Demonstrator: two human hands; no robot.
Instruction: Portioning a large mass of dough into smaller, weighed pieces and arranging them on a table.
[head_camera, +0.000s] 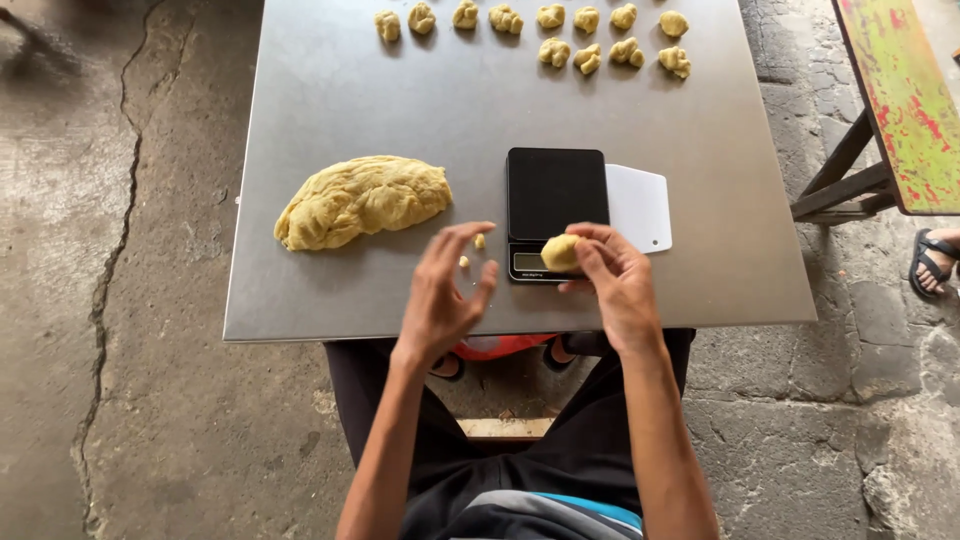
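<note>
My right hand (618, 285) pinches a small yellow dough piece (560, 252) over the front edge of a black kitchen scale (555, 195). My left hand (445, 295) hovers open just left of it, fingers spread, holding nothing. Two tiny dough crumbs (479, 241) lie on the metal table (350, 90) by my left fingertips. A large lump of yellow dough (362, 199) rests to the left. Two rows of several small shaped dough pieces (590, 55) sit along the table's far edge.
A white plastic scraper (640, 207) lies flat against the scale's right side. A green and red painted bench (895, 90) stands at the right, with another person's sandalled foot (935, 260) beside it. Cracked concrete floor surrounds the table.
</note>
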